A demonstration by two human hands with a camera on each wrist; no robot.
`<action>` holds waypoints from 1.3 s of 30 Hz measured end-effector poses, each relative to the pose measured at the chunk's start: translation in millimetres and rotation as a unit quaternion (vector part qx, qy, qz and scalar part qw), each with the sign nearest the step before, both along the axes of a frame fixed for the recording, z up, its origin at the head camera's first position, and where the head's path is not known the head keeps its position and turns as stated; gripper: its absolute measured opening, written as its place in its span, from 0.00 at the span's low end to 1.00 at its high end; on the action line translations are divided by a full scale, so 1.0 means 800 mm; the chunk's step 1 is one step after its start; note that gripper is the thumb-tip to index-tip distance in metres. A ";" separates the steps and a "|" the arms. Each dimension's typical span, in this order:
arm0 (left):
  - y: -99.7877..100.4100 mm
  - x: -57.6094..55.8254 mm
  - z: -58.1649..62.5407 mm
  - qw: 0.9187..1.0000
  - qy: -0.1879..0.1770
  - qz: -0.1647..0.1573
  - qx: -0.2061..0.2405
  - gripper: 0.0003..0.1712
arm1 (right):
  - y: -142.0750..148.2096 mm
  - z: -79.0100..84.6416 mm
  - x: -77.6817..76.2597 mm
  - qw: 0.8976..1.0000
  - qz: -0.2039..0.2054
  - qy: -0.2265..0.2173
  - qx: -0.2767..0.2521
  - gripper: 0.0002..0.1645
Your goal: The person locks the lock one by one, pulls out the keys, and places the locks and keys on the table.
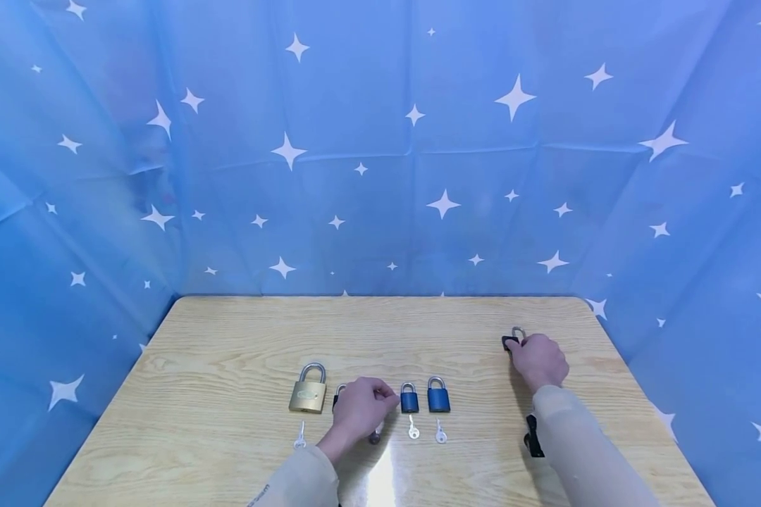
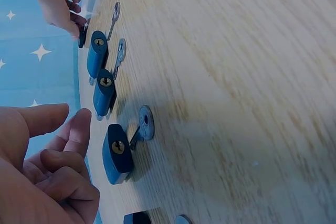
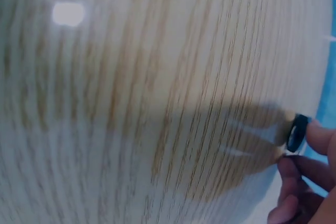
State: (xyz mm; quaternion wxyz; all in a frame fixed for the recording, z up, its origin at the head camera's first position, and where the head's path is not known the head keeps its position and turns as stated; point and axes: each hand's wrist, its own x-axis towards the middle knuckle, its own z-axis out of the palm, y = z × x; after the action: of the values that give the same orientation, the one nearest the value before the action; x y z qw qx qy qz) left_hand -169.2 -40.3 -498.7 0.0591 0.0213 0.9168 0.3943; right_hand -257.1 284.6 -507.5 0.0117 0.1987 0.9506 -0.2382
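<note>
At the table's back right my right hand (image 1: 540, 362) pinches a small black padlock (image 1: 510, 343), its shackle pointing away from me. In the right wrist view the thumb lies against the dark padlock (image 3: 297, 133). My left hand (image 1: 363, 407) hovers over the middle of a row of padlocks, fingers loosely bent with nothing between them. It hides part of a black padlock (image 1: 336, 398) and most of the one beside it. A dark padlock (image 2: 117, 153) lies near its fingers in the left wrist view. To its right are a small blue padlock (image 1: 409, 400) and a larger blue padlock (image 1: 439, 398).
A big brass padlock (image 1: 307, 396) lies at the row's left end. Silver keys, such as this key (image 1: 413, 427), lie in front of the padlocks. A black object (image 1: 533, 438) is partly covered by my right sleeve. A starry blue curtain (image 1: 380, 141) surrounds the wooden table (image 1: 228, 338).
</note>
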 end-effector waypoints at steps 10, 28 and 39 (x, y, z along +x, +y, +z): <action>0.001 0.003 0.002 1.000 0.003 -0.004 0.005 0.06 | 0.003 0.004 0.002 1.000 0.014 -0.002 -0.015 0.20; 0.002 0.007 0.003 0.999 -0.012 -0.014 0.039 0.05 | -0.001 0.003 0.013 0.993 0.033 0.009 -0.109 0.19; 0.005 0.008 0.011 0.997 -0.003 -0.025 0.066 0.04 | -0.025 -0.003 0.018 0.982 0.075 0.033 -0.170 0.27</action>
State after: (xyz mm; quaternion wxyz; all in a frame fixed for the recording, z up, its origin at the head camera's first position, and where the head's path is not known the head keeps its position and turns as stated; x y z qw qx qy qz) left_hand -163.1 -36.6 -490.3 0.0706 0.0466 0.8876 0.4529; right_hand -242.3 264.4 -510.1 0.0321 0.1145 0.9082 -0.4013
